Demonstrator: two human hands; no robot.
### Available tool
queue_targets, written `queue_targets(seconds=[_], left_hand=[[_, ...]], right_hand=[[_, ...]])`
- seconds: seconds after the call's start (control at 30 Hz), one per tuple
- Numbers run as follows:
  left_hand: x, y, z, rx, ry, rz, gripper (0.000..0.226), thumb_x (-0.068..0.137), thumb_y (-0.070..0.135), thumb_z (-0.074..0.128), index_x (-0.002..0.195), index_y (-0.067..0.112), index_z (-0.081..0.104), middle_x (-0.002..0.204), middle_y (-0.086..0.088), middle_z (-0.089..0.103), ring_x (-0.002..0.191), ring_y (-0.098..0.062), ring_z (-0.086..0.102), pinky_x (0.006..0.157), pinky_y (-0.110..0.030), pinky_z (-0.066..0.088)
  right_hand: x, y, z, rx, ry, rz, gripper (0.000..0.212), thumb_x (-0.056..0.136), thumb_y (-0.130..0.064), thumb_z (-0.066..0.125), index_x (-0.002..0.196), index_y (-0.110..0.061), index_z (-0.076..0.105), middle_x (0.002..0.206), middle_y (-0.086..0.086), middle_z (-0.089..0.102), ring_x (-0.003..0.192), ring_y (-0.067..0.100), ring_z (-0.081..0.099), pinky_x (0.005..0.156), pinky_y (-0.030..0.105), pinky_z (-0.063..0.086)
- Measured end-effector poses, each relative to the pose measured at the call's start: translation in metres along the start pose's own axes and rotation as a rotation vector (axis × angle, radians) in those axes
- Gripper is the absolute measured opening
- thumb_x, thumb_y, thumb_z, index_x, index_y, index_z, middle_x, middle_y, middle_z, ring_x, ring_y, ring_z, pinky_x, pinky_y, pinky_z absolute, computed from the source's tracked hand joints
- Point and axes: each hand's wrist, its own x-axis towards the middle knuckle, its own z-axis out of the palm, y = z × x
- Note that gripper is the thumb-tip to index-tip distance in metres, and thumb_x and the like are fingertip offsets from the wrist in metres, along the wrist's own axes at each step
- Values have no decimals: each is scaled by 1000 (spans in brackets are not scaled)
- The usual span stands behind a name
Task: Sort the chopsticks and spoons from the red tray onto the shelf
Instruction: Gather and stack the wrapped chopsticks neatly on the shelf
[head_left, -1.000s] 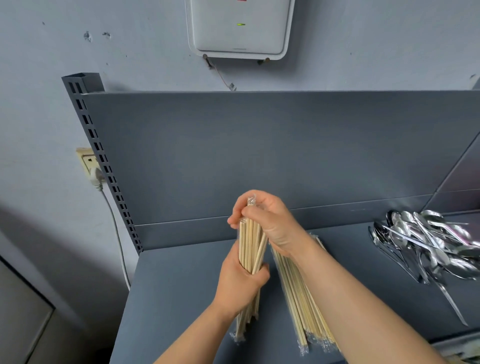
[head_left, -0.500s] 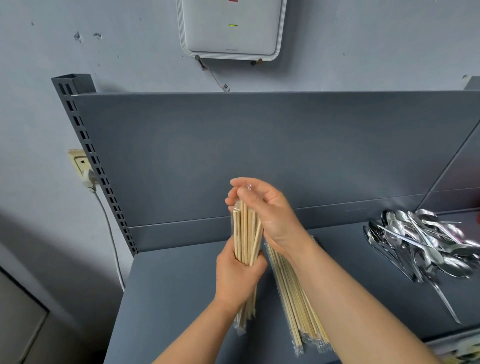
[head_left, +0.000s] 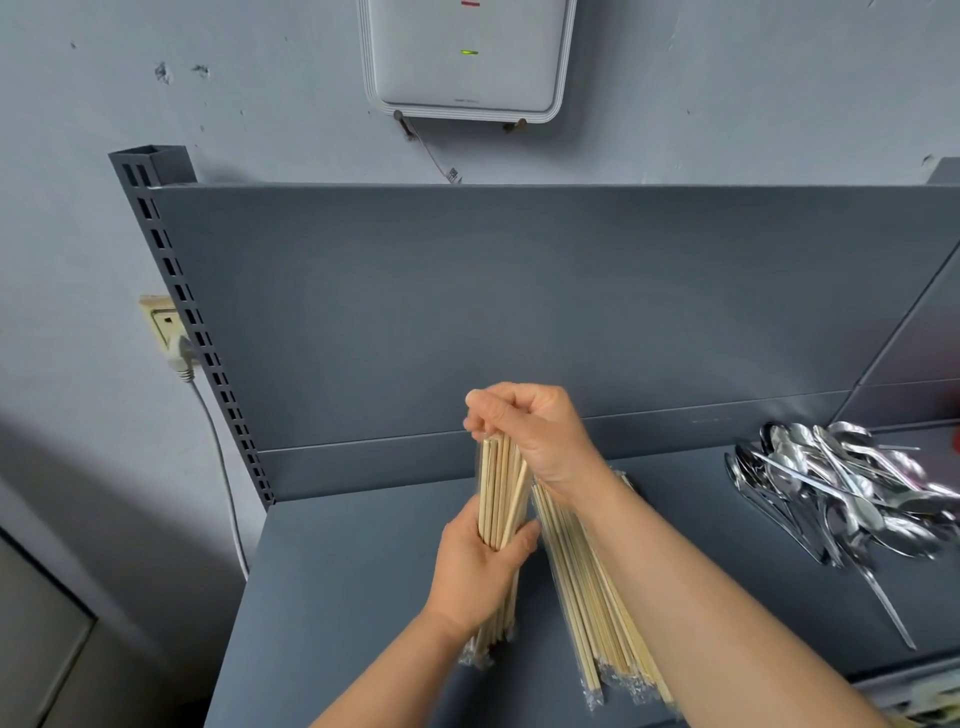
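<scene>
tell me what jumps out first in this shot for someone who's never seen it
Two bare hands meet mid-frame around a bundle of wrapped chopsticks: the left hand grips its middle, the right hand pinches the top end. More wrapped chopsticks lie flat on the grey shelf beside it. A shiny pile of spoons sits at the shelf's right.

A dark grey metal shelf (head_left: 337, 597) is seen, w/ an upright back panel (head_left: 519, 312) of the same colour & a slotted post (head_left: 192, 332) at its left edge. Near the middle-front, a flat pile of wrapped chopsticks (head_left: 597, 613) is laid directly on the shelf, ends toward the front edge. Well apart, at the right, a heap of metal spoons (head_left: 841, 499) is piled on the shelf close to the back panel, one handle stuck out toward the front.
</scene>
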Motion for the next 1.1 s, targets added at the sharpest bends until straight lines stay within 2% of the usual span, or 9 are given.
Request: queue_targets(seconds=[0.1, 0.3, 0.4, 0.5, 0.67, 0.83, 0.9, 1.0, 1.1], left_hand=[[1, 5, -3, -95, -69, -8, 14, 82, 16, 67, 85, 5, 59, 75, -11, 66, 72, -30, 67, 68, -29, 55], [-5, 4, 7, -125, -46, -99, 14, 88, 19, 67, 84, 17, 54, 62, -1, 58, 53, -16, 57, 55, -23, 48], [-1, 4, 11, -143, -2, -187, 24, 88, 30, 67, 79, 15, 51, 52, -2, 56, 43, -17, 54, 45, -24, 45], [6, 2, 17, -184, 55, -346, 33, 88, 40, 65, 81, 11, 52, 57, -4, 59, 46, -21, 58, 46, -30, 50], [17, -15, 40, 118, 120, -468, 33, 89, 44, 62, 80, 13, 55, 60, 3, 52, 49, -9, 47, 47, -23, 41], [20, -21, 68, 242, 211, -586, 46, 90, 35, 64, 120, 7, 43, 84, 2, 59, 67, -13, 58, 51, -27, 40], [18, -20, 79, 279, 262, -631, 51, 91, 35, 62, 126, 5, 39, 87, 2, 59, 75, -14, 58, 56, -29, 42], [17, -17, 92, 410, 283, -709, 56, 92, 42, 57, 132, 6, 41, 115, -12, 59, 116, -31, 45, 84, -41, 41], [23, -11, 90, 405, 272, -802, 49, 98, 39, 46, 133, 6, 45, 136, -17, 43, 119, -35, 42, 96, -43, 38]], right_hand=[[1, -4, -3, 51, -57, 4, 9, 78, -15, 79, 70, -15, 74, 79, 9, 74, 75, 24, 68, 78, 34, 58], [-2, 10, 2, -101, 109, 34, 33, 76, -29, 80, 58, -14, 56, 53, 4, 62, 56, 20, 54, 64, 25, 47], [-7, 14, -11, -95, 63, 66, 19, 83, -36, 73, 91, -19, 68, 90, -4, 72, 79, 6, 66, 74, 15, 51], [-14, 26, -45, -236, 127, 175, 46, 93, -42, 58, 133, -20, 54, 133, -7, 58, 110, -4, 56, 90, 10, 42], [-37, 60, -112, -787, 281, 614, 68, 93, -48, 53, 144, -5, 39, 149, 14, 42, 135, 30, 41, 106, 38, 36], [-67, 92, -145, -971, 129, 965, 98, 76, -79, 49, 143, -8, 40, 148, 17, 38, 133, 35, 39, 106, 44, 39], [-70, 102, -142, -973, 69, 994, 113, 68, -87, 46, 149, -11, 29, 155, 16, 24, 141, 35, 26, 110, 46, 31], [-68, 110, -132, -963, -2, 964, 129, 59, -93, 46, 153, -11, 16, 158, 13, 11, 145, 35, 13, 113, 49, 26], [-65, 113, -130, -996, -72, 923, 138, 52, -95, 48, 154, -10, 10, 158, 11, 12, 144, 34, 13, 112, 46, 29]])
